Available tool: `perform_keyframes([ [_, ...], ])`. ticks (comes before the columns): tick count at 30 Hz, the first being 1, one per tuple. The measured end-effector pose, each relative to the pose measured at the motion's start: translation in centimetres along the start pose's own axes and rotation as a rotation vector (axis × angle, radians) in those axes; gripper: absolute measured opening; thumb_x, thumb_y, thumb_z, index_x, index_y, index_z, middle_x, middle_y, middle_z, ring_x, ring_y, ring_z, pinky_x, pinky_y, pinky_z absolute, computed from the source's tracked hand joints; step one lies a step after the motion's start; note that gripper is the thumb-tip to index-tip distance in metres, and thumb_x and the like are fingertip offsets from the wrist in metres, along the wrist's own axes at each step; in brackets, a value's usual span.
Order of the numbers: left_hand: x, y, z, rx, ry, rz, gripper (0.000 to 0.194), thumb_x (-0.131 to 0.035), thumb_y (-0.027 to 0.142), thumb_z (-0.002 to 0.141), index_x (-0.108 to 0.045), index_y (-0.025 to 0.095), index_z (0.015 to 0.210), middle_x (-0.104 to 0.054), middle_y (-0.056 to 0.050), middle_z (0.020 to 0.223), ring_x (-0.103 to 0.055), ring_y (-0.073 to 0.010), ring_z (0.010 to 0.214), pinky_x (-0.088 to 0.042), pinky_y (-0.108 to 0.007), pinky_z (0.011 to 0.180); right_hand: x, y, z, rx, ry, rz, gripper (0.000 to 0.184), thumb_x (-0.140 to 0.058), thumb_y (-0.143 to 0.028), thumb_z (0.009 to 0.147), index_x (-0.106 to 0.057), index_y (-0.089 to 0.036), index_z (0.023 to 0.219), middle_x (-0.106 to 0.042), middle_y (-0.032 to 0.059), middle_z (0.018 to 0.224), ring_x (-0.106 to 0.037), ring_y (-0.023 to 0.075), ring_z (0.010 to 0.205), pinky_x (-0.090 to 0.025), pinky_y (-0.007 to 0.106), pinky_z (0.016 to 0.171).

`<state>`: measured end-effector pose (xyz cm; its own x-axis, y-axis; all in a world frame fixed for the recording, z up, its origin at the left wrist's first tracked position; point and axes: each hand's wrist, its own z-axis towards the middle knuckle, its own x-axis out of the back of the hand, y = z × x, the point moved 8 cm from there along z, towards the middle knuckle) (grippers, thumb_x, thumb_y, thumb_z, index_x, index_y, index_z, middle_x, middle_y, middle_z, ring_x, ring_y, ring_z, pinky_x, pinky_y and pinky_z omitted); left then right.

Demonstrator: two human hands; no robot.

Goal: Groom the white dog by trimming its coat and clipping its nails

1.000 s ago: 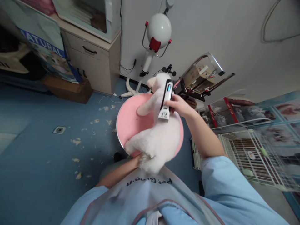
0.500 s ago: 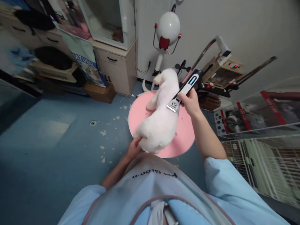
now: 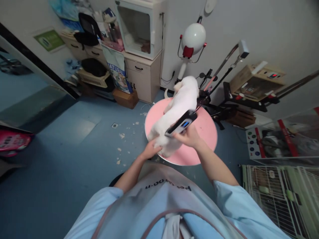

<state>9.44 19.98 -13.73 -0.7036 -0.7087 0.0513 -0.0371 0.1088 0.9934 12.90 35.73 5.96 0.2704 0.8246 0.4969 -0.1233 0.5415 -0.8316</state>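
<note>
A white, short-coated dog [image 3: 183, 99] stands on a round pink grooming table [image 3: 209, 132], its head toward the far side and its rump toward me. My right hand [image 3: 190, 136] is closed around black-and-silver hair clippers [image 3: 181, 123] with a lit blue display. Their blade end lies over the dog's lower back, close to the rump; exact contact is blurred. At the rump's left side, my left hand [image 3: 152, 148] grips the dog's hind end, the fingertips partly hidden in the coat.
Behind the table stand a white round dryer [image 3: 193, 36] on a stand and a metal grooming arm [image 3: 224, 63]. Cabinets [image 3: 139, 78] line the back left. Wire cages [image 3: 271, 196] are at the right. Hair tufts [image 3: 121, 135] litter the blue floor.
The clippers have moved back along the dog toward its rump and tilted. My left hand has come further over the rump. The camera view has turned left.
</note>
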Motion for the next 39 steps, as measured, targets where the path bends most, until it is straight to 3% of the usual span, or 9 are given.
perform_keyframes([
  [2,0.5,0.0,-0.7,0.039,-0.018,-0.055,0.068,-0.066,0.058,0.065,-0.059,0.007,0.109,-0.067,-0.012,0.094,-0.061,-0.0223,0.084,-0.049,-0.032,0.076,-0.5,-0.6,-1.1,0.06,-0.048,0.024,0.026,-0.071,-0.036,0.064,-0.062,-0.022,0.084,-0.069,0.0057,0.084,-0.065,0.0237,0.078,-0.055,0.039,0.073],
  [6,2.3,0.0,-2.3,0.11,0.015,-0.1,0.065,-0.065,0.065,0.062,-0.062,0.006,0.09,-0.062,-0.007,0.072,-0.053,-0.0142,0.061,-0.039,-0.023,0.055,1.9,-0.2,-2.7,0.091,0.22,-0.004,0.024,-0.066,-0.036,0.07,-0.064,-0.022,0.089,-0.07,0.0062,0.085,-0.066,0.0239,0.081,-0.055,0.04,0.076],
  [11,3.8,0.3,-3.6,0.128,0.058,-0.145,0.062,-0.066,0.065,0.06,-0.059,0.007,0.082,-0.053,-0.002,0.062,-0.042,-0.0088,0.052,-0.033,-0.021,0.05,-1.8,-0.1,-5.1,0.21,-0.065,-0.133,0.037,-0.071,-0.031,0.064,-0.064,-0.024,0.1,-0.071,0.0068,0.101,-0.067,0.0257,0.092,-0.054,0.04,0.084],
  [15,4.0,0.3,-3.7,0.104,0.037,-0.171,0.064,-0.068,0.066,0.057,-0.06,0.006,0.079,-0.053,-0.002,0.061,-0.043,-0.0089,0.053,-0.033,-0.02,0.051,-1.9,-0.6,-6.3,0.257,0.069,-0.202,0.037,-0.067,-0.029,0.07,-0.061,-0.023,0.106,-0.069,0.0094,0.105,-0.066,0.0256,0.097,-0.053,0.04,0.088],
  [20,3.9,-0.1,-3.3,0.084,-0.063,-0.206,0.063,-0.066,0.067,0.06,-0.06,0.006,0.078,-0.052,-0.001,0.06,-0.042,-0.0077,0.053,-0.032,-0.019,0.049,-5.2,-1.7,-7.8,0.421,-0.108,-0.343,0.037,-0.067,-0.027,0.069,-0.062,-0.023,0.106,-0.071,0.0074,0.099,-0.069,0.0238,0.088,-0.057,0.036,0.077],
  [23,4.2,-0.2,-2.7,0.078,-0.131,-0.222,0.065,-0.065,0.069,0.06,-0.06,0.006,0.077,-0.052,-0.001,0.06,-0.042,-0.0073,0.053,-0.032,-0.018,0.049,-4.8,-1.6,-8.1,0.376,-0.019,-0.362,0.039,-0.068,-0.028,0.071,-0.06,-0.021,0.108,-0.071,0.0094,0.101,-0.069,0.0237,0.09,-0.057,0.035,0.078],
  [29,2.2,-1.2,-2.0,0.092,-0.409,-0.2,0.067,-0.059,0.07,0.066,-0.062,0.005,0.083,-0.054,-0.004,0.066,-0.045,-0.0083,0.057,-0.034,-0.019,0.052,-6.0,-1.1,-7.5,0.161,-0.176,-0.296,0.032,-0.068,-0.026,0.072,-0.062,-0.023,0.103,-0.072,0.0045,0.092,-0.07,0.02,0.079,-0.058,0.031,0.071],
  [35,-0.4,-0.9,-3.3,-0.046,-0.835,0.154,0.042,-0.045,0.05,0.085,-0.056,0.01,0.079,-0.055,-0.003,0.072,-0.048,-0.0108,0.066,-0.035,-0.02,0.058,-1.4,-1.9,-4.1,-0.007,0.577,-0.316,0.024,-0.068,-0.028,0.075,-0.06,-0.021,0.096,-0.072,0.0063,0.09,-0.069,0.0215,0.082,-0.057,0.036,0.075],
  [39,0.2,0.0,-3.0,-0.158,-1.01,0.341,0.04,-0.037,0.045,0.09,-0.056,0.011,0.081,-0.059,-0.005,0.08,-0.054,-0.0148,0.072,-0.038,-0.023,0.062,-6.4,-2.2,-1.8,-0.03,0.287,-0.396,0.033,-0.071,-0.028,0.07,-0.059,-0.021,0.1,-0.071,0.0079,0.097,-0.069,0.0236,0.088,-0.057,0.038,0.079],
])
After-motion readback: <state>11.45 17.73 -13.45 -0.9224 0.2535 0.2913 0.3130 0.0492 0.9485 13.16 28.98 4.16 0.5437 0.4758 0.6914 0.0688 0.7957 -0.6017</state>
